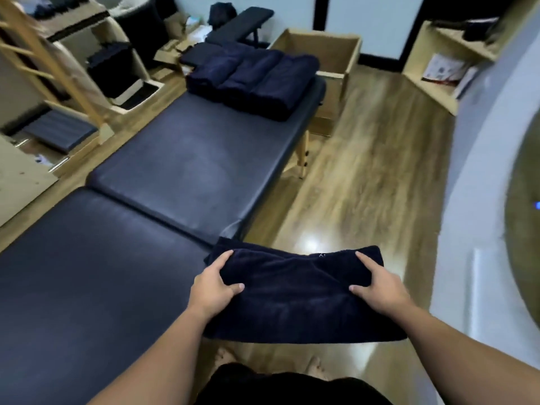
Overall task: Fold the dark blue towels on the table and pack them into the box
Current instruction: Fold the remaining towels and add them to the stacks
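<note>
I am holding one folded towel (pixel 295 293) up off the edge of the tabletop (pixel 163 176), out over the floor (pixel 365 176). My left hand (pixel 214 285) pinches its left end, thumb on top and fingers curled round the far edge; my right hand (pixel 377 283) grips the right end the same way. The towel looks folded into a long band, so I judge the folding of this one is nearly or wholly done.

At the far end of the tabletop lies a stack of folded towels (pixel 254 80), several bundles side by side. They are not packed yet. The box (pixel 330 51) stands open on the floor just beyond that end of the tabletop, and what I can see of its inside looks bare, though its bottom is hidden from here. So by my reckoning most of the folding is finished and all of the packing is left.

The stretch of tabletop between me and the stack carries nothing. To reach the box I would go along the floor on my right; a pale, blurred surface (pixel 479 200) crowds that side closely. Shelves (pixel 438 68) stand beyond the box to the right, and clutter fills the left of the room.
</note>
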The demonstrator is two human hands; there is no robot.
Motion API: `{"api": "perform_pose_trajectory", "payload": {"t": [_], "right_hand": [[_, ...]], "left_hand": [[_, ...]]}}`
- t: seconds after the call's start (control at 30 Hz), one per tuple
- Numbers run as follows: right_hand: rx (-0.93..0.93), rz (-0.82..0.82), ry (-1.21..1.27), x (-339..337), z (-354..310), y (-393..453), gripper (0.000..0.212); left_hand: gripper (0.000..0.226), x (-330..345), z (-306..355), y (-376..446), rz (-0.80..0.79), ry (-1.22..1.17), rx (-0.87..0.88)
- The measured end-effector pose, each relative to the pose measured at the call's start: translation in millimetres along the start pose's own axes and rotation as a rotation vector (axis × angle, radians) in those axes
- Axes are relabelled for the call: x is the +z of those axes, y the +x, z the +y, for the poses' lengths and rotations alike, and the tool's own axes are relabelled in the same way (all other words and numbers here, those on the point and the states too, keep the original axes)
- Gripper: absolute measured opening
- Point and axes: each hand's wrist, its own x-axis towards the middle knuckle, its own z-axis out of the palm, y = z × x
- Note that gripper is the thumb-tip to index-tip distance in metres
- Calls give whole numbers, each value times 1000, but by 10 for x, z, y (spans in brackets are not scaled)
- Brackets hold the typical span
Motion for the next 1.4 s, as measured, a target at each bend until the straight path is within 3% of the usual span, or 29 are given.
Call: {"api": "perform_pose_trajectory", "payload": {"t": [0.2, 0.4, 0.93, 1.4], "right_hand": [[126, 85, 55, -397, 718, -86, 85], [208, 147, 127, -741, 941, 293, 86], [318, 303, 79, -2395, 500, 2417, 85], [244, 238, 57, -3967, 755, 4739, 84]], "left_hand": [[87, 609, 735, 302, -106, 92, 109], [90, 915, 1249, 1003, -190, 85, 141], [89, 1225, 3363, 3529, -313, 32, 257], [89, 1808, 5298, 5207, -256, 54, 226]]}}
